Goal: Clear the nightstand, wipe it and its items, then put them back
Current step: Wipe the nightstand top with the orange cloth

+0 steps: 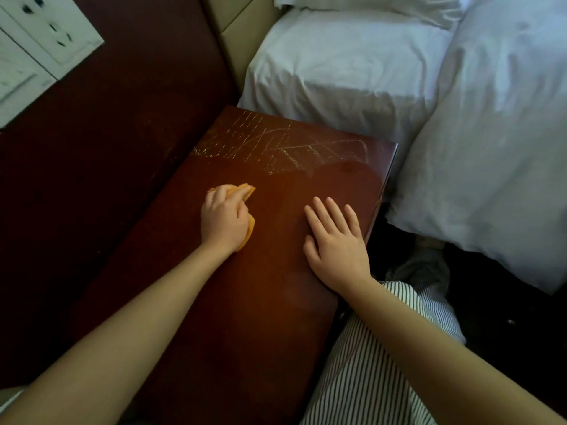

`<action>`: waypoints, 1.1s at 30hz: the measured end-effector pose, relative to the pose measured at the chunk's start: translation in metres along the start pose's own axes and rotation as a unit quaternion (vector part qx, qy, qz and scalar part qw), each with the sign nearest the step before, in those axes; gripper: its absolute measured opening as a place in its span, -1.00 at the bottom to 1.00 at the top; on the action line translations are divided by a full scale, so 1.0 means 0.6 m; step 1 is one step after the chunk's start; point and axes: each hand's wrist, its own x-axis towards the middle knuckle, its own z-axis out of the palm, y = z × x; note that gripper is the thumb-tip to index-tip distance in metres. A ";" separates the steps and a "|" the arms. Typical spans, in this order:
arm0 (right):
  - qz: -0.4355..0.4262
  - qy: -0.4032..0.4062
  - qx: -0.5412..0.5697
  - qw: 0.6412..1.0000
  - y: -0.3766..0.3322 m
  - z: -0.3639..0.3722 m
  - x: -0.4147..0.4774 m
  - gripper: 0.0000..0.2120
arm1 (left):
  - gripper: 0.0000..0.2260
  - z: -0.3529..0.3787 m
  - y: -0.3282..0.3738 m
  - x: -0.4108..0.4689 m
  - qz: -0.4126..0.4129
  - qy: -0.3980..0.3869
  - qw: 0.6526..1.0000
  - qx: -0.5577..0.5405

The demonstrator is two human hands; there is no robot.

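A dim bedroom corner: a dark red-brown wall panel [107, 148] behind, a white socket plate [52, 29] high on the left, and the bed [337, 72] in white linen crowding in from the right. Between them stands the bench [276, 302], the nightstand of the task. It has a flat rectangular top in glossy reddish-brown veneer that runs away from the person toward the wall. The things that belong on it are nowhere in view.

The left hand [224, 222] is curled round a bunched orange cloth [248, 191] and presses it to the top near the wall-side edge, about halfway along. The right hand [336, 240] lies palm down near the bed-side edge, fingers straight and a little spread, holding nothing. I take this to be the wiping of the top.

To do it well, I'd open the cloth flatter so more of it meets the wood. I'd work in overlapping strokes from the far end back to the near edge, taking in the corners and the lip. The flat hand steadies, but it must lift off at some point so the patch beneath it gets wiped too.

The far end carries a web of pale scratches [276, 148], straight lines and hatching cut into the lacquer. They look like damage, not dirt, so hard rubbing there would gain nothing, though grit may sit in the grooves. The cloth looks soft and thick, kind to a shiny finish. Faint cloudy marks dull the sheen nearer the person.
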 end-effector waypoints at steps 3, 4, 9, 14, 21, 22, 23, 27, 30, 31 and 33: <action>0.001 -0.016 -0.013 1.000 -0.001 0.004 0.000 -0.47 | -0.66 0.018 0.030 0.032 -0.111 0.031 0.993 0.010; 0.006 -0.020 -0.014 1.000 -0.002 0.005 0.001 -0.47 | -0.66 0.024 0.043 0.041 -0.136 0.039 0.990 0.008; 0.024 -0.028 -0.001 0.999 -0.003 0.005 0.005 -0.46 | -0.65 0.035 0.091 0.036 -0.070 0.021 0.997 -0.005; 0.029 -0.027 0.006 0.999 -0.003 0.006 0.006 -0.46 | -0.65 0.006 0.041 -0.017 0.072 -0.034 0.996 -0.030; 0.026 -0.022 0.012 0.999 -0.001 0.006 0.007 -0.47 | -0.66 0.018 0.043 0.033 -0.066 0.013 0.998 -0.010; 0.026 -0.025 0.014 0.999 -0.001 0.006 0.007 -0.46 | -0.66 0.024 0.054 0.038 -0.085 0.021 0.996 -0.007; 0.026 -0.028 0.017 0.999 -0.001 0.005 0.006 -0.46 | -0.66 0.029 0.065 0.042 -0.094 0.028 0.995 -0.006; 0.027 -0.019 0.021 0.999 -0.002 0.005 0.006 -0.47 | -0.65 0.039 0.097 0.044 -0.052 0.010 0.999 -0.007; 0.028 -0.014 0.028 0.999 -0.001 0.006 0.005 -0.47 | -0.65 0.033 0.086 0.021 0.043 -0.028 0.999 -0.018; 0.028 -0.011 0.029 0.999 -0.002 0.006 0.005 -0.48 | -0.64 0.029 0.076 0.010 0.082 -0.040 0.995 -0.027; 0.029 -0.009 0.031 0.999 -0.002 0.005 0.005 -0.48 | -0.64 0.018 0.051 -0.009 0.137 -0.067 0.987 -0.045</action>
